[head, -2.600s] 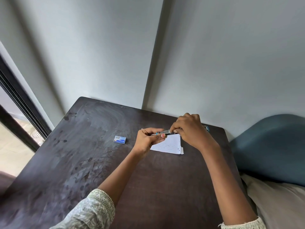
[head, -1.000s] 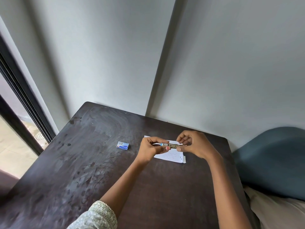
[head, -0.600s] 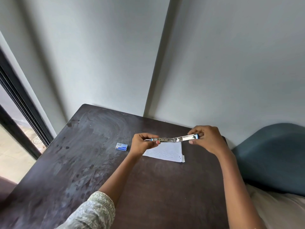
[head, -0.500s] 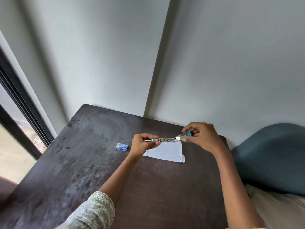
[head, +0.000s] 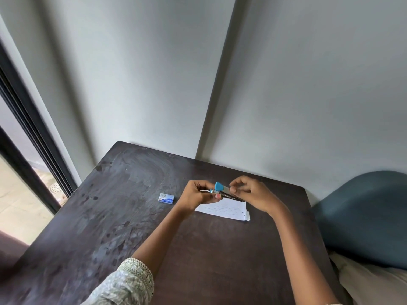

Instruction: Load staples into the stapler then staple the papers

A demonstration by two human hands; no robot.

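Carefully: my left hand [head: 199, 194] grip holds stapler [head: 226, 193], right hand [head: 248, 193] pinching its top; should close evenly over papers [head: 222, 209].

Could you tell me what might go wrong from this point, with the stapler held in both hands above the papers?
1. The stapler is held in the air only by the fingertips of the left hand and right hand; it might slip and drop onto the papers.
2. The staple box lies apart on the table, so fetching it means a one-handed hold.
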